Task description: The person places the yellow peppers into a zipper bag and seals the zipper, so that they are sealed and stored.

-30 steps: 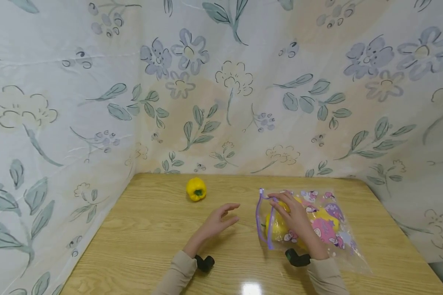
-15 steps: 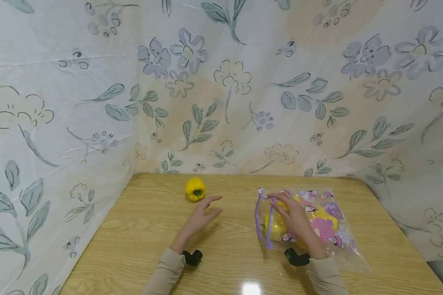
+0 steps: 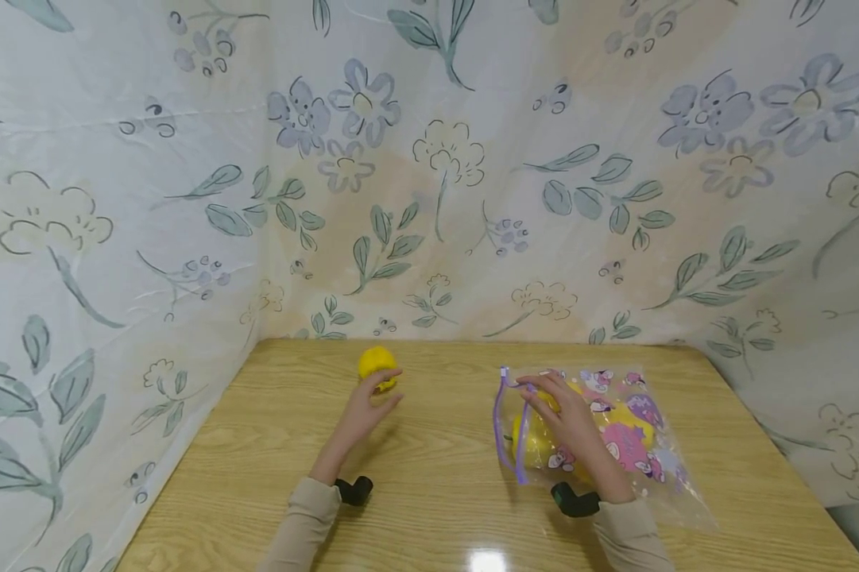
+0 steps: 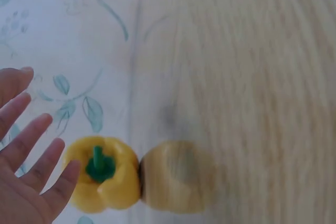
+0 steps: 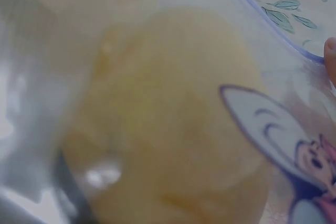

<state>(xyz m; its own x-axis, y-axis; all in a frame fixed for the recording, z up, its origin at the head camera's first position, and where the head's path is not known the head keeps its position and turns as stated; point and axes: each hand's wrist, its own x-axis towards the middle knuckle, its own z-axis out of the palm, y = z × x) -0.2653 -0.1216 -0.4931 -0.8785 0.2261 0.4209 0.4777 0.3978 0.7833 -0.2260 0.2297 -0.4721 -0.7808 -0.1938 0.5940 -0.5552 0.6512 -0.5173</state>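
Left hand (image 3: pixel 361 407) has moved beside the loose pepper (image 3: pixel 376 361), fingers apart; best cup it whole. Right hand (image 3: pixel 570 417) grips the bag (image 3: pixel 628 445).

Lt wood-grain tbl (image 3: pixel 429 516) in front of me, glossy, w/ bright glare (image 3: pixel 488 560) nr my edge. On it: yellow pepper (image 3: pixel 376 359), green stem, twd far edge L of ctr; clear zip bag (image 3: pixel 624 443) lying on my R, purple-trimmed mouth facing L, pink/purple cartoon prints.
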